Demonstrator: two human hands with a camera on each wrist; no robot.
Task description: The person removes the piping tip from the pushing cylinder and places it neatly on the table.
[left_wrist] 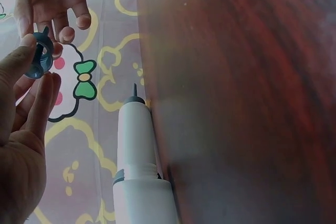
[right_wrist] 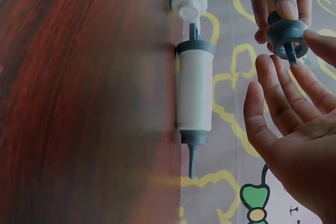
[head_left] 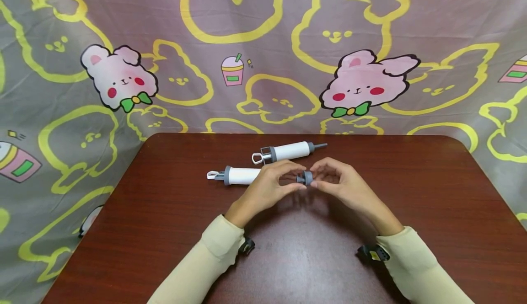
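Observation:
In the head view my left hand [head_left: 267, 180] pinches a small grey ring-shaped cap [head_left: 308, 178] between thumb and fingers, just above the table. A thin prong sticks out of the cap [right_wrist: 287, 38] in the right wrist view. My right hand [head_left: 343, 180] is at the cap's other side, its thumb at the cap's edge and its other fingers [right_wrist: 281, 95] loosely spread below. Beside the left hand lies a white tube [head_left: 243, 176] with a grey collar and a white loop handle, its right end hidden by that hand.
Behind the hands lies a white syringe-like tube [head_left: 292, 150] with a grey pointed nozzle to the right and a loop handle to the left. All this is on a dark red-brown wooden table [head_left: 432, 189]. A patterned cloth [head_left: 263, 57] hangs behind its far edge.

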